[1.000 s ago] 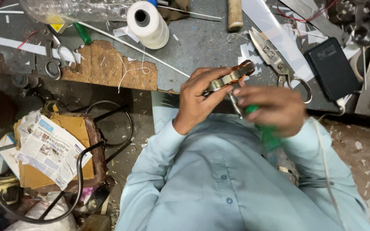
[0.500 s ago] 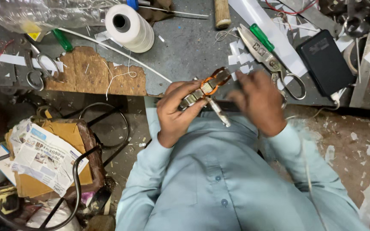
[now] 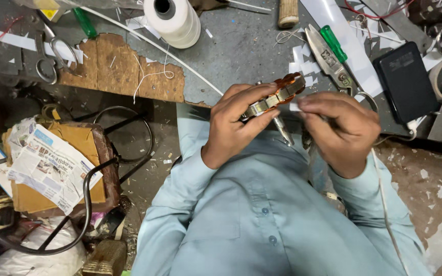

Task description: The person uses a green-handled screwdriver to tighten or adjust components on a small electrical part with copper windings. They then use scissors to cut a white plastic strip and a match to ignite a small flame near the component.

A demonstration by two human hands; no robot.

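L hand (image 3: 236,122) grip closed on copper-wound metal stator (image 3: 277,96); R hand (image 3: 341,128) pinches small white paper slip (image 3: 295,107)

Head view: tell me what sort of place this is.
Probably a small repair workshop: a cluttered, worn workbench with tin snips, a thread spool, and a copper-wound coil part in the left hand.

Thread spool (image 3: 172,20), shears (image 3: 333,64) — perhaps a wallet (image 3: 406,82).
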